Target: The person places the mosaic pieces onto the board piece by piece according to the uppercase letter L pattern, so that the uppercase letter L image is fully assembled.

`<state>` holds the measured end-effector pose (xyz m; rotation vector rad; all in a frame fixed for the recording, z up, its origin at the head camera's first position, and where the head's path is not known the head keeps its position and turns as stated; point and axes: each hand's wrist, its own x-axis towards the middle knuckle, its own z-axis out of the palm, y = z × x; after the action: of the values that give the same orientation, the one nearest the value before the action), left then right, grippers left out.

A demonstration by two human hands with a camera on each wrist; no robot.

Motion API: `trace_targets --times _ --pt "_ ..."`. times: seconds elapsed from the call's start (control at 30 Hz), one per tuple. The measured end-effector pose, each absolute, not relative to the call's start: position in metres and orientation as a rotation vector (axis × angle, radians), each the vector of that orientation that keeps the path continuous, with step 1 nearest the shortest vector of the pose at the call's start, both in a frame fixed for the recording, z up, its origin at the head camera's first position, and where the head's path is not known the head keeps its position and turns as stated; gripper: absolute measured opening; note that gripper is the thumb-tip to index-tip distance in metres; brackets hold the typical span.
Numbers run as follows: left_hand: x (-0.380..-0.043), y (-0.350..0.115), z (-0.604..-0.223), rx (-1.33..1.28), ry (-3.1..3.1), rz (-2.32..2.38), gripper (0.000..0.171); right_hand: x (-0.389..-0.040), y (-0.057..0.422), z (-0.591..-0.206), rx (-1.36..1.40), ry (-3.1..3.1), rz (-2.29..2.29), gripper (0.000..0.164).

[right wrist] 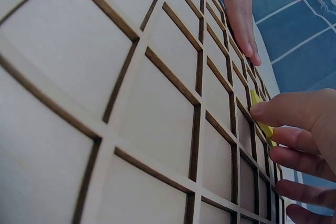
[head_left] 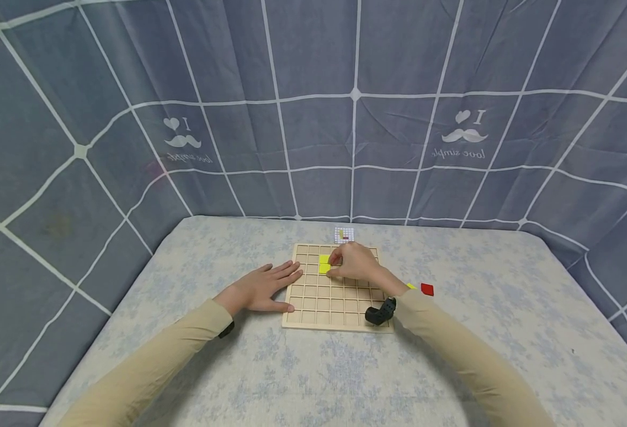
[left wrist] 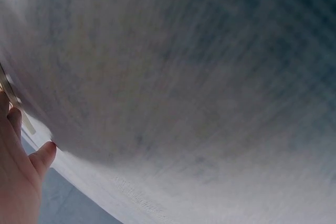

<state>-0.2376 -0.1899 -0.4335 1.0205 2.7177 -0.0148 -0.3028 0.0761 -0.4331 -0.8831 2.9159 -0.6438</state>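
A wooden grid board (head_left: 313, 302) lies on the table, with two yellow square tiles (head_left: 324, 259) one above the other in its upper left part. My right hand (head_left: 356, 262) reaches over the board from the right. Its thumb and curled fingers pinch the lower yellow tile (head_left: 323, 268) at its right side; in the right wrist view the thumb is against the yellow (right wrist: 266, 129). My left hand (head_left: 268, 287) lies flat with fingers spread, its fingertips on the board's left edge. The left wrist view catches only part of that hand (left wrist: 21, 166) beside the board's rim.
Behind the board lies a small printed grid card (head_left: 344, 235) with coloured squares. A red tile (head_left: 427, 289) sits on the table right of the board, near a yellow piece (head_left: 411, 286) partly hidden by the right forearm. Blue checked curtains (head_left: 313, 136) enclose the patterned tablecloth.
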Motion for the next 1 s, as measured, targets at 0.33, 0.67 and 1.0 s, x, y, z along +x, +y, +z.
trace_targets --times 0.33,0.67,1.0 --pt "-0.237 -0.189 -0.432 1.019 2.719 -0.015 0.087 -0.301 0.076 -0.431 -0.860 2.914 -0.630 0.021" --pt "-0.237 -0.188 -0.433 1.017 2.719 -0.047 0.087 -0.295 0.088 -0.425 -0.903 2.925 -0.705 0.023" --pt "-0.236 -0.189 -0.433 1.026 2.721 -0.063 0.086 -0.286 0.116 -0.408 -0.864 2.989 -0.741 0.025"
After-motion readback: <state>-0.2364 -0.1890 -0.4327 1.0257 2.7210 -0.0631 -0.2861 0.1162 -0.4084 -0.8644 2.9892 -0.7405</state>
